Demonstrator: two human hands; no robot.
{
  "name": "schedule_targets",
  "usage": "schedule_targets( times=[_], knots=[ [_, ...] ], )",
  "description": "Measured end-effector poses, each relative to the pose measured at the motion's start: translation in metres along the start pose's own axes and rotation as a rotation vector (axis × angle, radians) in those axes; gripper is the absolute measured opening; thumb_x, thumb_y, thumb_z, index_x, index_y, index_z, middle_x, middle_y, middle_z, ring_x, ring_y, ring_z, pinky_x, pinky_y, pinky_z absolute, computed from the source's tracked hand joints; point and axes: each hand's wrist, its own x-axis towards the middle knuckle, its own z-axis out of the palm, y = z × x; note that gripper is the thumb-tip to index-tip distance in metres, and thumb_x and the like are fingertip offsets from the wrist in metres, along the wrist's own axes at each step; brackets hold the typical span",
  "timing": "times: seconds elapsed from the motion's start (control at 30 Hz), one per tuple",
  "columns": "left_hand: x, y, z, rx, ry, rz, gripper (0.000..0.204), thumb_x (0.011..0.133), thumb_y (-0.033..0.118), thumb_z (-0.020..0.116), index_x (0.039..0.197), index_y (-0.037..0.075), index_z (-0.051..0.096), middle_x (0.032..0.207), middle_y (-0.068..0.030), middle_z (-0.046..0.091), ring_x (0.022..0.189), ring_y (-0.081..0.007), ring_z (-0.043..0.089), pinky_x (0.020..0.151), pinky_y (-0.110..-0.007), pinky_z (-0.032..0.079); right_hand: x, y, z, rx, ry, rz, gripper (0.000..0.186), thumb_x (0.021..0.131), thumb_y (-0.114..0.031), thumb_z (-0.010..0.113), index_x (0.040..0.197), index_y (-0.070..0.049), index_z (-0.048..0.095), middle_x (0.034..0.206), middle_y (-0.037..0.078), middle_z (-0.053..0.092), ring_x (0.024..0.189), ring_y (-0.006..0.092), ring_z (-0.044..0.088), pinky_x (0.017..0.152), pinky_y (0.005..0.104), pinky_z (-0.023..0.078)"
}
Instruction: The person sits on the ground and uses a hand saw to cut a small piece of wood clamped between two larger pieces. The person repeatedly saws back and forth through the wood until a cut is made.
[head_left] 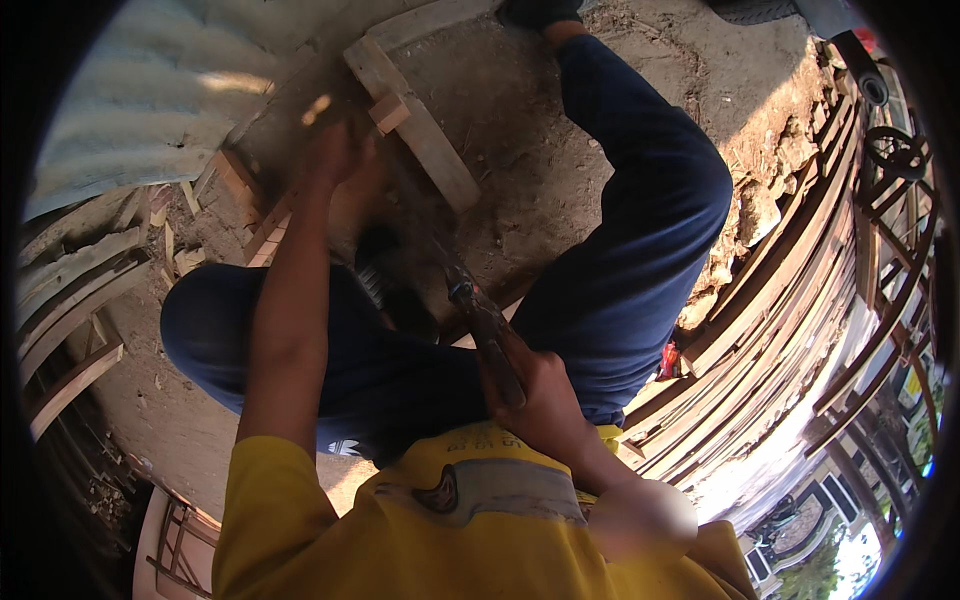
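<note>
My right hand (540, 395) is wrapped round the dark handle (492, 345) of a long tool, close to my lap. A small metal fitting (461, 292) sits at the handle's far end. Past it the tool thins and blurs toward the far left, so its kind is unclear. My left hand (340, 160) reaches forward, smeared by motion; its fingers cannot be made out. Beside it a pale timber (440, 165) lies on the ground, with a small reddish wood block (389, 113) against its upper side.
My bent legs in dark blue trousers (640, 230) frame the dirt ground (520, 150). A corrugated metal sheet (150, 100) stands at far left, above stacked planks (75, 290). Long wood strips (770, 300) are piled at right, near a metal frame with a round wheel (895, 150).
</note>
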Motion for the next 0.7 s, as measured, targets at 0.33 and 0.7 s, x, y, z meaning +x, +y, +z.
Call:
schedule_targets(
  times=[0.33, 0.7],
  knots=[
    [0.006, -0.003, -0.007, -0.008, -0.054, 0.010, 0.049, 0.072, 0.039, 0.073, 0.105, 0.004, 0.061, 0.100, -0.0215, 0.066, 0.095, -0.0378, 0.063, 0.081, -0.047, 0.050, 0.013, 0.001, -0.008, -0.022, -0.143, 0.092, 0.035, 0.074, -0.009, 0.069, 0.107, 0.000, 0.062, 0.078, 0.017, 0.064, 0.068, 0.0284, 0.067, 0.060, 0.0360, 0.051],
    [0.009, -0.024, 0.009, 0.060, -0.005, 0.016, 0.048, 0.074, 0.039, 0.073, 0.105, 0.004, 0.063, 0.105, -0.0179, 0.066, 0.098, -0.0365, 0.063, 0.082, -0.045, 0.050, 0.006, 0.005, -0.003, -0.094, -0.066, -0.088, 0.025, 0.083, -0.003, 0.061, 0.107, 0.001, 0.061, 0.061, 0.013, 0.061, 0.054, 0.0208, 0.066, 0.049, 0.0303, 0.047]
  ],
)
